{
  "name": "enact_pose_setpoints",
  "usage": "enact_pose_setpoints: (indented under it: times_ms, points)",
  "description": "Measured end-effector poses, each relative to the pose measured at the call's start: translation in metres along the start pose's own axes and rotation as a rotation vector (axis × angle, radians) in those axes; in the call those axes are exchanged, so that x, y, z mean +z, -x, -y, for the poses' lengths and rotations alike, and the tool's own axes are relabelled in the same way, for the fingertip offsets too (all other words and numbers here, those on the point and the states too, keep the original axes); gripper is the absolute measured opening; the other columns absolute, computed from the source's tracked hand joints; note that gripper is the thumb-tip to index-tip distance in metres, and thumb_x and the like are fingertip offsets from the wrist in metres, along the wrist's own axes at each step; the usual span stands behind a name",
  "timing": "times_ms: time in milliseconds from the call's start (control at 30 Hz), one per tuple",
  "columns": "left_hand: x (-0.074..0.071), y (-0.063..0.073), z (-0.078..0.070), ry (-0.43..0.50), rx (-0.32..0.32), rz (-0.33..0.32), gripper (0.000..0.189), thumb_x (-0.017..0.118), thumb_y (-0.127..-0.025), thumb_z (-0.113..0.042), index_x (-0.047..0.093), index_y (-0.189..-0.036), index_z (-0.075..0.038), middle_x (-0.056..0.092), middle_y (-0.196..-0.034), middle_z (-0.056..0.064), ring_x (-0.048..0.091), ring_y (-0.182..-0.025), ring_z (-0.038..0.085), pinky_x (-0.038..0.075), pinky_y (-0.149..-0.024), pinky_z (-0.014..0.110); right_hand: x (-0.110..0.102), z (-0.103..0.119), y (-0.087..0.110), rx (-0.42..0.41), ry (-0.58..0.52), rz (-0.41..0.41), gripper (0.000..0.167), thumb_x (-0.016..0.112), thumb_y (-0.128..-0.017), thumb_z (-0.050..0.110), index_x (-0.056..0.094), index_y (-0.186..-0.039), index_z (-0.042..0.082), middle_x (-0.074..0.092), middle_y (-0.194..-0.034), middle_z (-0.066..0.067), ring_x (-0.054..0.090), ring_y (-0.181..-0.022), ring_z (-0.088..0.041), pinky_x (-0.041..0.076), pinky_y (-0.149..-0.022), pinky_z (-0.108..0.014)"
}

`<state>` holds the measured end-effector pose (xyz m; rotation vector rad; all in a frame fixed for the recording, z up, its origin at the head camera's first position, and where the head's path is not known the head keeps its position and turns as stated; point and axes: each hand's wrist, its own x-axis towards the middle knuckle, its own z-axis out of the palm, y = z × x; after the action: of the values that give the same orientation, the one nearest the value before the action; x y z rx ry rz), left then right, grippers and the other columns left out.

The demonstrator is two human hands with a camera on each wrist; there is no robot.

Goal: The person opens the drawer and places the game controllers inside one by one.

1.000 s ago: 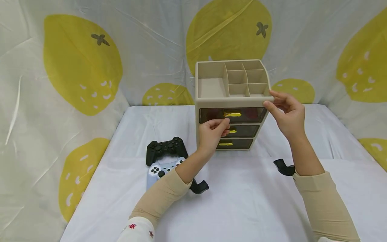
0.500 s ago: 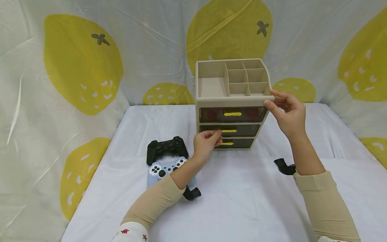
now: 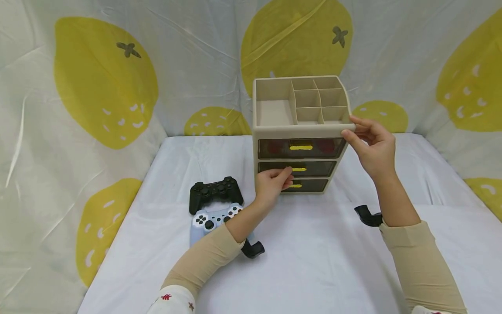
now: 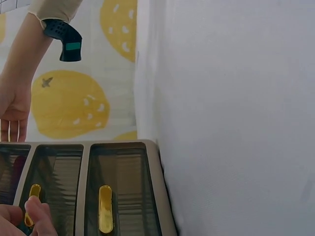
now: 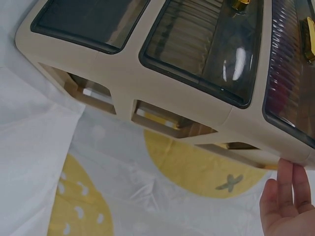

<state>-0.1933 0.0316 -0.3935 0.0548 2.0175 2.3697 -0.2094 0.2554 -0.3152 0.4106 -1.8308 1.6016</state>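
A beige desktop organizer (image 3: pixel 306 129) stands upright, with three dark see-through drawers, all pushed in, and open compartments on top. My left hand (image 3: pixel 269 186) is at the middle drawer (image 3: pixel 323 168), pinching the left end of its gold handle (image 3: pixel 301 169) between thumb and finger. In the left wrist view that handle (image 4: pixel 34 191) is partly covered by my fingertips (image 4: pixel 39 216). My right hand (image 3: pixel 374 146) grips the organizer's upper right front corner, thumb in front and fingers along the side. Reddish shapes show dimly behind the top drawer's front (image 3: pixel 270 149).
Left of the organizer, a black game controller (image 3: pixel 215 194) lies on the white cloth (image 3: pixel 313 261). A light blue controller (image 3: pixel 211 220) lies just in front of it, partly under my left forearm. A lemon-print curtain (image 3: pixel 196 65) hangs behind.
My left hand has dropped from just below the top drawer's handle to the middle drawer, then shifted slightly right onto its handle. The right hand and the organizer hold their place.
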Motion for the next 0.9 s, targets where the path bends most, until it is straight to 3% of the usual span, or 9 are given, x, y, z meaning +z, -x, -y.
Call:
enact_pose_setpoints:
  times_ms: [267,633,900]
  points:
    - [0.006,-0.002,-0.003,0.019,-0.065,-0.031,0.026,0.070,-0.092,-0.017,0.073,-0.093,0.008,0.072,-0.078,0.015,0.065,-0.059,0.008,0.056,-0.064,0.023,0.000,0.000,-0.001,-0.012,0.111,0.009,0.032,0.070,-0.083,-0.011,0.067,-0.115,-0.007,0.067,-0.085,0.013,0.062,-0.079,-0.004,0.048,-0.078,-0.016]
    - [0.006,0.005,-0.005,0.026,-0.121,-0.050,0.022,0.071,-0.091,-0.017,0.074,-0.090,0.005,0.070,-0.074,0.009,0.065,-0.059,0.009,0.056,-0.062,0.021,-0.001,-0.003,0.000,-0.002,0.087,0.001,0.033,0.071,-0.082,-0.012,0.068,-0.114,-0.007,0.067,-0.084,0.013,0.062,-0.079,-0.004,0.048,-0.078,-0.016]
    - [0.005,0.014,-0.004,0.041,-0.087,-0.037,0.023,0.071,-0.090,-0.016,0.073,-0.089,0.007,0.070,-0.072,0.009,0.064,-0.057,0.008,0.055,-0.060,0.020,-0.001,-0.004,-0.001,-0.014,0.084,0.000,0.033,0.070,-0.082,-0.013,0.067,-0.114,-0.008,0.067,-0.084,0.012,0.062,-0.078,-0.004,0.048,-0.078,-0.015]
